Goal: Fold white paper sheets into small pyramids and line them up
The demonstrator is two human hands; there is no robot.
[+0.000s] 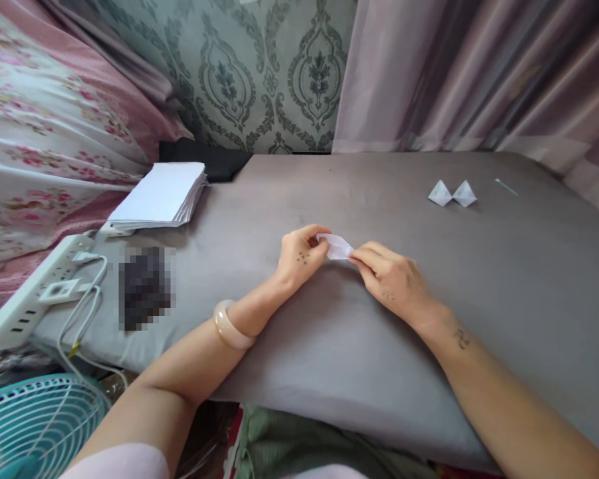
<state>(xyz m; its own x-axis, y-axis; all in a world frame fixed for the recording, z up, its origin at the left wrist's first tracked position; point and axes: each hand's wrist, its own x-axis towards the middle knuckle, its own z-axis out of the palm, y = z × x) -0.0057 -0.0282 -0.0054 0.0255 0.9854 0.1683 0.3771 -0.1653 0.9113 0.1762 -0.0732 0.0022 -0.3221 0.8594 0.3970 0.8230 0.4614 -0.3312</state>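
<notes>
A small piece of folded white paper [338, 247] is held between my two hands, just above the middle of the grey-covered table. My left hand [303, 255] pinches its left end between thumb and fingers; a pale bangle circles that wrist. At the paper's right corner, the fingertips of my right hand [389, 274] are closed in a pinch. Farther back on the right stand two small pointed folded-paper shapes [452, 193], side by side and touching or nearly so.
A stack of white paper [162, 194] lies at the back left, by a black flat item [204, 158]. Left edge: a white power strip [34, 293] with plugged cables, and a blurred dark object [147, 288]. A thin stick [506, 187] lies far right. A turquoise fan [40, 426] stands lower left.
</notes>
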